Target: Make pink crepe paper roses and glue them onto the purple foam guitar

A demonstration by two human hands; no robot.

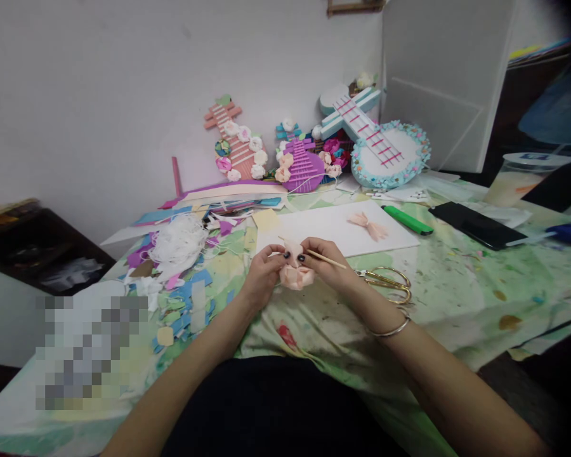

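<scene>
Just past the front edge of the table, both hands meet around a pale pink paper flower (pixel 296 277). My left hand (pixel 263 271) pinches it from the left, fingers closed. From the other side, my right hand (pixel 327 261) is closed at the flower's upper part, with a thin wooden stick (pixel 330 259) lying across its fingers. Dark fingernails show at the middle of the paper; the exact grip behind it is hidden. Gold-handled scissors (pixel 390 282) lie beside my right wrist. Behind the hands, a tied bunch of pink paper strips (pixel 367 225) rests on a white board (pixel 309 227).
A green cutter (pixel 406 219) and a black phone (pixel 477 225) lie to the right, near a plastic drink cup (pixel 516 181). White string (pixel 178 241) and coloured scraps (pixel 188 304) cover the left side. Flower-decorated lute models, one light blue (pixel 385 149), lean against the wall.
</scene>
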